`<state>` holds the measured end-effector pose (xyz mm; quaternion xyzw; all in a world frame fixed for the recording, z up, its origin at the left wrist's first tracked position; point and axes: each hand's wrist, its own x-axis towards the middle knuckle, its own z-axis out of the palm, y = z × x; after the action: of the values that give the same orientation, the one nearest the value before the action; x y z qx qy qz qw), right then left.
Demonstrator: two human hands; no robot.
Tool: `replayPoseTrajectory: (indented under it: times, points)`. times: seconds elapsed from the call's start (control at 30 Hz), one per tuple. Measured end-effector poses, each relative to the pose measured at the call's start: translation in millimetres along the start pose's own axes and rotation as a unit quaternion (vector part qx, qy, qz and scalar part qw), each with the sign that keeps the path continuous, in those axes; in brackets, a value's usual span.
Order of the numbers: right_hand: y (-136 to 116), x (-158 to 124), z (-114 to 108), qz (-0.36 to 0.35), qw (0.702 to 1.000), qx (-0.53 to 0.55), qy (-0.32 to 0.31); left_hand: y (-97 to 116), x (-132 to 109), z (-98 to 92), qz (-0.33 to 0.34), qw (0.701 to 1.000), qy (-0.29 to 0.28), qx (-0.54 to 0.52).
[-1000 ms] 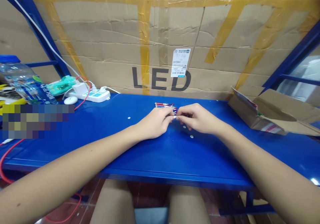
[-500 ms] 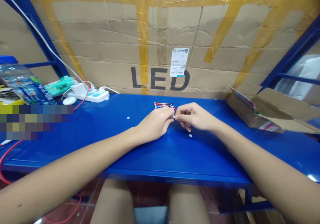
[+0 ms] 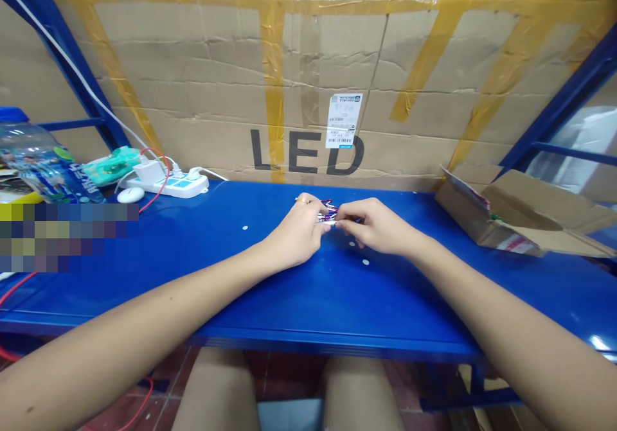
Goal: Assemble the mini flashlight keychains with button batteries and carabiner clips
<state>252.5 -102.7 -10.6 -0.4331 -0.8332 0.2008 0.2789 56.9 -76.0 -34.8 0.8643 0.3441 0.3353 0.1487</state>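
Observation:
Several slim red, blue and purple pen-like sticks (image 3: pixel 329 207) with shiny silver parts lie together at the middle of the blue table. My left hand (image 3: pixel 296 230), with a gold ring on one finger, covers their left ends. Its thumb and fingers are closed on a slim silvery stick (image 3: pixel 328 223) at the near side of the bunch. From the right, my right hand (image 3: pixel 378 224) pinches that stick's right end between thumb and forefinger. Fingers hide most of it, so its exact kind is unclear.
Small white discs (image 3: pixel 366 262) dot the blue table (image 3: pixel 308 309). An open cardboard box (image 3: pixel 511 238) stands at right. A power strip (image 3: pixel 186 185) with cables, a white round case (image 3: pixel 130 195) and a bottle (image 3: pixel 53 167) are at left. A large LED carton (image 3: pixel 202 84) stands behind.
My left hand has shifted left and slightly away from me, now covering the sticks' left ends. More of the silvery stick shows between my hands. My right hand stays almost in place.

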Motion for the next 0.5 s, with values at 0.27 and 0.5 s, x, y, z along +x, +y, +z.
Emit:
replayPoseTrajectory:
  times: [0.27,0.5]
  points:
    - [2.3,0.8,0.8,-0.126,0.985,-0.114,0.03,1.9,3.3,-6.9,-0.121,0.972,-0.097,-0.178]
    - [3.5,0.4,1.2,-0.12,0.986,-0.119,0.013,0.3,-1.2,0.8,-0.065,0.986,-0.043,-0.149]
